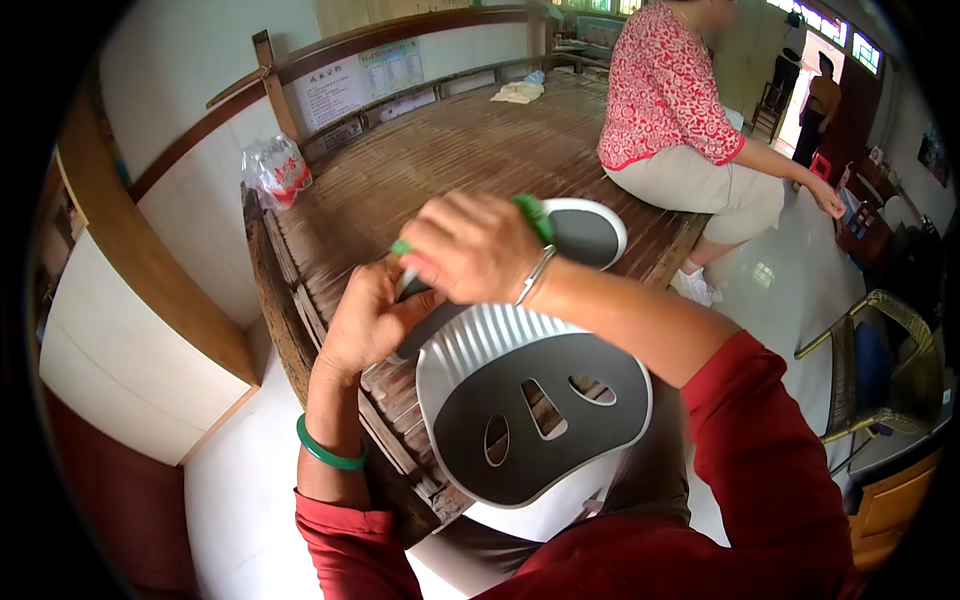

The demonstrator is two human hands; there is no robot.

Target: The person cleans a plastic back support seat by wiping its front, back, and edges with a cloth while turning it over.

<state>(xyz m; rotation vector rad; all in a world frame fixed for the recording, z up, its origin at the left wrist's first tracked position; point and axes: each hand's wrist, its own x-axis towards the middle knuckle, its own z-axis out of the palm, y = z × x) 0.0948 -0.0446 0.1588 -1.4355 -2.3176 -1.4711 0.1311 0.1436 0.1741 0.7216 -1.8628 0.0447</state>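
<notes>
A white plastic seat shell with grey pads [590,440] rests at the near edge of the bamboo bed, in front of my lap. Its lower part has three cut-out holes, a ribbed middle, and rounded lobes at the far end. My left hand [365,315], with a green bangle at the wrist, is closed around the left lobe. Over that same lobe, my right hand [475,250] is closed on a green cloth [534,216], which shows at both sides of the hand. Motion blurs the fingers, and the hand hides most of the cloth.
The bamboo bed [400,170] has a raised wooden rail. On it are a plastic-wrapped pack [277,172] and a pale cloth [518,92]. A person in a red patterned top [660,95] sits on its right edge. A chair [880,365] stands at right.
</notes>
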